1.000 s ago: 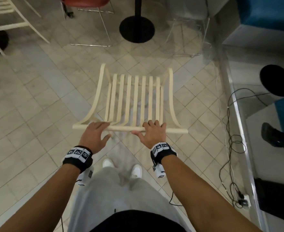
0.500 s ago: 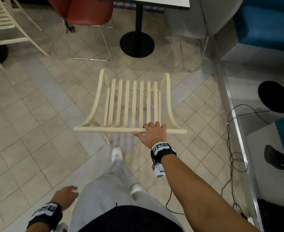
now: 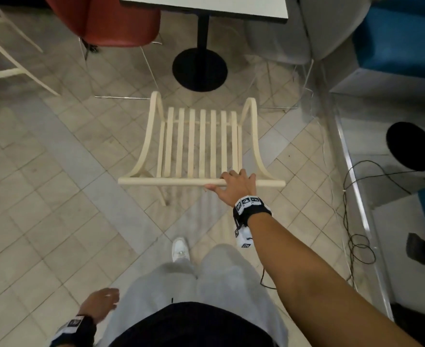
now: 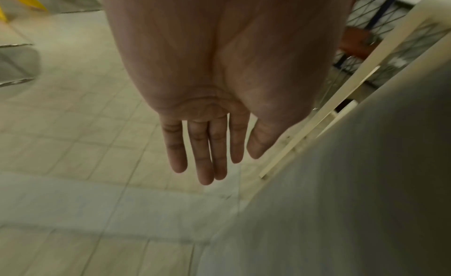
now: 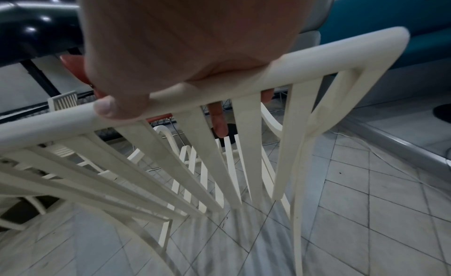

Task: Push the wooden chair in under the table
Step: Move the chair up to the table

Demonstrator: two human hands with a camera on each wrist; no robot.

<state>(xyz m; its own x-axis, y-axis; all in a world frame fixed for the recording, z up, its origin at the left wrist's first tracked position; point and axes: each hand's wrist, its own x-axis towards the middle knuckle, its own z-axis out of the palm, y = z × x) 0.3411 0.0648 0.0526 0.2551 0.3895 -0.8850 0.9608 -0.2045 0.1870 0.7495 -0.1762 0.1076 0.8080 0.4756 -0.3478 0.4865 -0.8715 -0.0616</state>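
At the lower left of the head view the left hand [image 3: 101,305] is hanging beside the grey trouser leg, fingers [image 4: 205,154] straight and together, holding nothing. Mid-frame, the right hand [image 3: 235,187] is curling round the smooth rounded top rail of the cream wooden chair [image 3: 199,144] — thumb lying along the rail, fingers wrapping over among the flat slats. Beyond, at the upper centre, the chair is facing the table [image 3: 244,7] — pale square top, black post, round base — its seat not yet beneath the top.

Red chair [image 3: 116,18], blue seat [image 3: 401,38], black cables [image 3: 356,221] on tiled floor [image 3: 43,196].
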